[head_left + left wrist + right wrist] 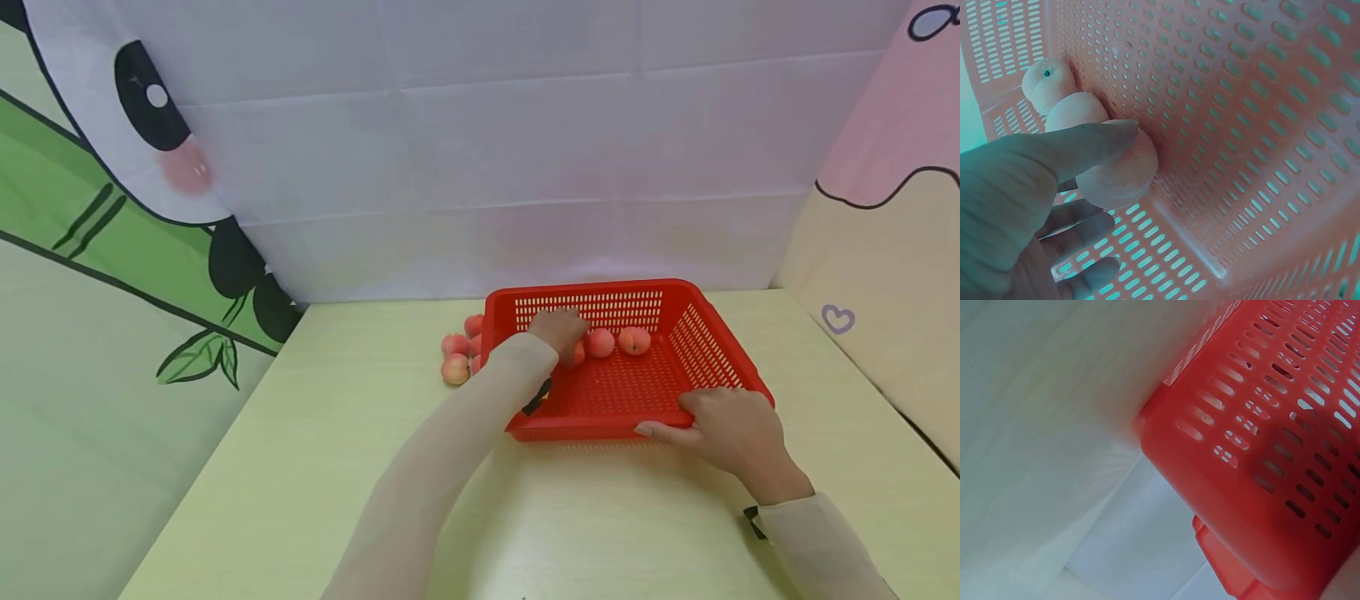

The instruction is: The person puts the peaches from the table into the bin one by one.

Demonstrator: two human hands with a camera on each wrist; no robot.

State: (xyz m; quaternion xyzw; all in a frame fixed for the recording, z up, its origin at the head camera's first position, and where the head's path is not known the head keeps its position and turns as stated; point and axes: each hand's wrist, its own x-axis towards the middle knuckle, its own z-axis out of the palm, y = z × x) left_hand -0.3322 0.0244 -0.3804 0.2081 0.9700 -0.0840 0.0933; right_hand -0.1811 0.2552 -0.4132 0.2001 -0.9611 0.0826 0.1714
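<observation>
A red perforated basket (600, 288) stands on a pale yellow table (360, 417). My left hand (558, 332) reaches into its far left corner and holds a peach (1125, 169), thumb (1085, 147) over the top and fingers underneath. Two more peaches (599, 342) (634, 340) lie beside it along the far wall; in the left wrist view they sit behind the held one (1075, 109) (1047, 81). My right hand (712, 421) grips the basket's near right rim. The right wrist view shows only the basket's outer corner (1260, 475).
Several loose peaches (455, 369) lie on the table just outside the basket's left wall. A white cloth backdrop (525, 167) hangs behind the table, with printed panels at the left (90, 333) and right (885, 250).
</observation>
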